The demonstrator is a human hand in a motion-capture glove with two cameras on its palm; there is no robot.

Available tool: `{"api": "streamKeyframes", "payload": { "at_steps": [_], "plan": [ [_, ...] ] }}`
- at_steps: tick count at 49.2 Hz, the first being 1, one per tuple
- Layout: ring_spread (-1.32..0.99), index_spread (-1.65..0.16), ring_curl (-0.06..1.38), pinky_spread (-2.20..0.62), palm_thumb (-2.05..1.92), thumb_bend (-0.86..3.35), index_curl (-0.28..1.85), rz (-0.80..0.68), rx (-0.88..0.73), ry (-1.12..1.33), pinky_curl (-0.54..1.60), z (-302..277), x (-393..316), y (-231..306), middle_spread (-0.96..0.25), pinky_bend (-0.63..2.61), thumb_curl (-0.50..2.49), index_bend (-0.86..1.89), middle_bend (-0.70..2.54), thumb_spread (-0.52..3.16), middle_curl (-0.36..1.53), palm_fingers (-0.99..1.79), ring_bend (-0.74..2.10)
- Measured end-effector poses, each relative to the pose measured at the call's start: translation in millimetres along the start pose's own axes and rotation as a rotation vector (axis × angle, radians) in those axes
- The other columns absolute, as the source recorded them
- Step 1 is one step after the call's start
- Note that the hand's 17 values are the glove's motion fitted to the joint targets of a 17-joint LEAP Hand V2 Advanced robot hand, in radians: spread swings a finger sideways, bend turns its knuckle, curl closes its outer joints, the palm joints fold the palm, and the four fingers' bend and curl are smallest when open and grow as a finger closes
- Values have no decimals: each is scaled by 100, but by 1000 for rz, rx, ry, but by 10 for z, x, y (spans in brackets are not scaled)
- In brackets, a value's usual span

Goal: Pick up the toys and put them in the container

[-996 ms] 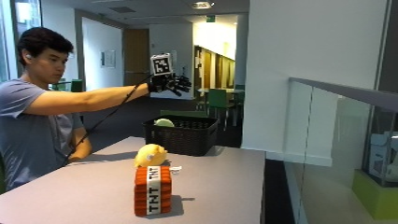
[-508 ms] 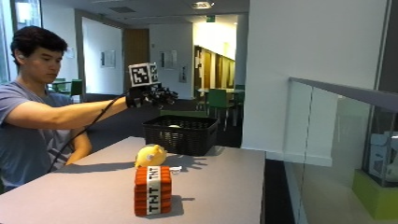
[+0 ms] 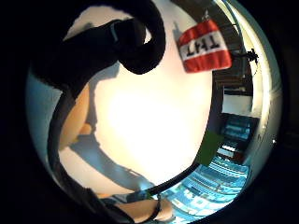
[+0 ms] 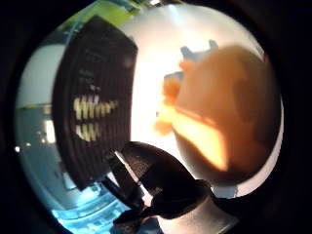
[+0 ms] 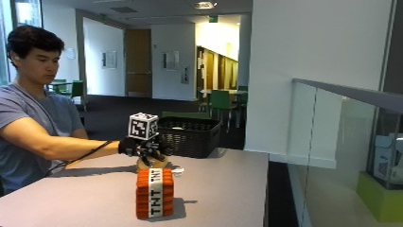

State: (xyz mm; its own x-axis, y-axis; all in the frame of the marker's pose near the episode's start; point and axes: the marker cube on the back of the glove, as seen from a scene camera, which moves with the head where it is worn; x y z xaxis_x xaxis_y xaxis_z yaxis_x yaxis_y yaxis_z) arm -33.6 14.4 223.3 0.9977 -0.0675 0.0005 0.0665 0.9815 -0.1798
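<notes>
My gloved right hand [image 5: 145, 148] hovers just over a yellow plush toy [image 5: 153, 164] on the grey table [image 5: 220, 189], fingers spread downward and holding nothing. The plush [image 4: 224, 112] fills much of the thumb side palm view, close under the palm, with a gloved finger [image 4: 161, 183] hanging free beside it. A red TNT block toy [image 5: 154, 193] stands upright on the table in front of the plush, and it appears as the TNT block [image 3: 203, 46] in the little finger side view. The black basket [image 5: 187, 137] sits behind the hand at the table's far edge, with something pale inside.
A glass partition [image 5: 334, 142] runs along the right of the table. The basket's ribbed wall [image 4: 92, 112] is close beside the hand. Bare tabletop [image 3: 140, 121] spreads between the plush and the TNT block.
My hand has come down from above the basket and back toward me, and now sits low over the yellow plush. The toys and basket have not moved.
</notes>
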Motion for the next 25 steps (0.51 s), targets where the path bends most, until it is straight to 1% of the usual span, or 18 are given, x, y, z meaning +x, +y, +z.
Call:
{"api": "streamKeyframes", "payload": {
  "at_steps": [6,11,15,16,17,20,21,25],
  "plan": [
    [4,-30,18,6,-13,-10,20,20,-63,19,35,271,-17,101,1,126,14,12,11,94,38,-22,36],
    [4,-30,18,4,-9,-7,19,15,-48,44,37,362,-83,187,1,136,15,8,7,95,33,-22,34],
    [4,-30,23,0,-6,-5,16,20,-35,22,38,361,-72,204,1,142,16,4,5,97,29,-17,51],
    [3,-29,25,-1,-3,-4,15,27,-31,15,38,361,-67,207,2,140,17,0,8,99,29,-12,61],
    [3,-29,26,-2,-3,-4,14,35,-27,7,38,361,-65,211,2,141,17,1,9,100,28,-12,64],
    [0,-30,31,-6,1,0,12,59,-9,-17,37,350,-70,219,1,137,19,1,15,109,28,-5,83],
    [-2,-30,33,-8,7,3,11,65,-3,-23,37,342,-75,219,1,135,20,1,20,115,30,2,90],
    [-11,-32,37,-15,21,13,10,80,31,-17,36,316,-94,206,-1,135,24,4,26,130,32,13,104]
  ]
}}
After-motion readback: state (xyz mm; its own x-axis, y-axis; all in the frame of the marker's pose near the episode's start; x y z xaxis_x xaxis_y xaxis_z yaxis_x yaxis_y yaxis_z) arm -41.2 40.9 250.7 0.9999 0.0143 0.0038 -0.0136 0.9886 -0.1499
